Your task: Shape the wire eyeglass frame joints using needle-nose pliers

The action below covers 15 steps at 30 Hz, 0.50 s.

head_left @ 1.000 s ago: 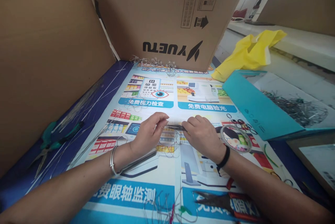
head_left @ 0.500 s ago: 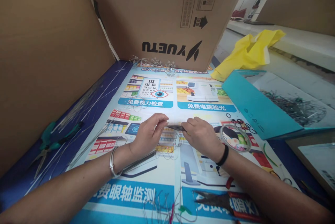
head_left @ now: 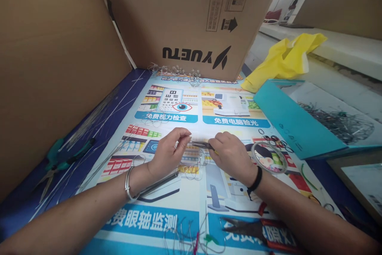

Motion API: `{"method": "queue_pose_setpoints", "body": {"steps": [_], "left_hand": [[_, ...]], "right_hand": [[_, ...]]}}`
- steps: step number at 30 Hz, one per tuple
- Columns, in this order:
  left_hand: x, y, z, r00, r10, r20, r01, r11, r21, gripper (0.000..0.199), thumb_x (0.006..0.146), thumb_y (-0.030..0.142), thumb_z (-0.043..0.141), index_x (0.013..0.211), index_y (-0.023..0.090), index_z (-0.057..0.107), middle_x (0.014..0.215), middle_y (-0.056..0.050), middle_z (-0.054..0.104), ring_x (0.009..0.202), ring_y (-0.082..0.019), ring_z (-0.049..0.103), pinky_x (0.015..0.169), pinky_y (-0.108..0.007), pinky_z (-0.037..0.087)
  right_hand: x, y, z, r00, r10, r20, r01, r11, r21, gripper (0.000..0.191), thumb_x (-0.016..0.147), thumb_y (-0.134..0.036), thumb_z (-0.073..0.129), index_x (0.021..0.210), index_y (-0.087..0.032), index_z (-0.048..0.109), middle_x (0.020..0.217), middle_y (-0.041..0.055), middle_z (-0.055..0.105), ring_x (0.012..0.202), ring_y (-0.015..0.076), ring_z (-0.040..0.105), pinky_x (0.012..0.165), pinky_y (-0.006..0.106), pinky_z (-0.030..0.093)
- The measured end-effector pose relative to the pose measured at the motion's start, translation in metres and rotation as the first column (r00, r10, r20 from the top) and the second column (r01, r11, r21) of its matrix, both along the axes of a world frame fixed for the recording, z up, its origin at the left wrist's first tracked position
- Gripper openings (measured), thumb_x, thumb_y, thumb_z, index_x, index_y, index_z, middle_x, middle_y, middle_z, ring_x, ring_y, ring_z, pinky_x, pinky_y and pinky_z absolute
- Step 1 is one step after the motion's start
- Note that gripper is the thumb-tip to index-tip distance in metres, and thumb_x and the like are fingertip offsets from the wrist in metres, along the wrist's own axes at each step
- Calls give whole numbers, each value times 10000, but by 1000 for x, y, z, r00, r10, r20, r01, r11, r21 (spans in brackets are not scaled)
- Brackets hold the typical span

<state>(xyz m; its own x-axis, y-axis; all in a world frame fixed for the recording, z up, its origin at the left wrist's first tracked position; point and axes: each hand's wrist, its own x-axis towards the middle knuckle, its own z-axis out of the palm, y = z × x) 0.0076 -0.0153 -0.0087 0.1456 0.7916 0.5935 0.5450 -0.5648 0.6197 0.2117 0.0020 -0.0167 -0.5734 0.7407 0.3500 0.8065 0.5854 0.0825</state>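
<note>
Over the middle of the printed sheet, my right hand (head_left: pixel 231 155) is closed round a pair of small dark pliers (head_left: pixel 203 145), whose jaws point left. My left hand (head_left: pixel 171 149) is pinched at the tips of the pliers; what lies between its finger and thumb is too small to make out. Thin bent wire pieces (head_left: pixel 191 171) lie on the sheet just below the hands. To the right of my right hand sits a clear round ring (head_left: pixel 269 157), with small dark rings (head_left: pixel 273 138) beyond it.
Cardboard walls (head_left: pixel 185 16) stand left and behind. Teal-handled pliers (head_left: pixel 56 159) and long wires lie left. At right are a teal box (head_left: pixel 286 123) of wire pieces and a yellow bag (head_left: pixel 279 62). Red-handled scissors (head_left: pixel 256 229) and tangled wires (head_left: pixel 188 235) lie in front.
The pliers' jaws look slightly more parted, and my right hand has shifted a little to the right. My left hand is almost where it was.
</note>
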Motion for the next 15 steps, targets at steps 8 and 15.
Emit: {"method": "queue_pose_setpoints", "body": {"steps": [8, 15], "left_hand": [[0, -1, 1, 1000, -8, 1, 8, 1000, -20, 86, 860, 137, 515, 920, 191, 542, 830, 8, 628, 729, -91, 588, 682, -201, 474], [1, -1, 0, 1000, -1, 8, 1, 1000, -30, 75, 864, 151, 507, 917, 187, 546, 825, -3, 630, 724, -99, 587, 681, -220, 479]], "right_hand": [[1, -2, 0, 1000, 0, 23, -1, 999, 38, 130, 824, -237, 517, 740, -186, 602, 717, 44, 548, 728, 180, 420, 643, 317, 237], [0, -3, 3, 999, -3, 32, 1, 999, 37, 151, 835, -239, 505, 732, -183, 601, 715, 46, 549, 724, 176, 418, 644, 314, 233]]}}
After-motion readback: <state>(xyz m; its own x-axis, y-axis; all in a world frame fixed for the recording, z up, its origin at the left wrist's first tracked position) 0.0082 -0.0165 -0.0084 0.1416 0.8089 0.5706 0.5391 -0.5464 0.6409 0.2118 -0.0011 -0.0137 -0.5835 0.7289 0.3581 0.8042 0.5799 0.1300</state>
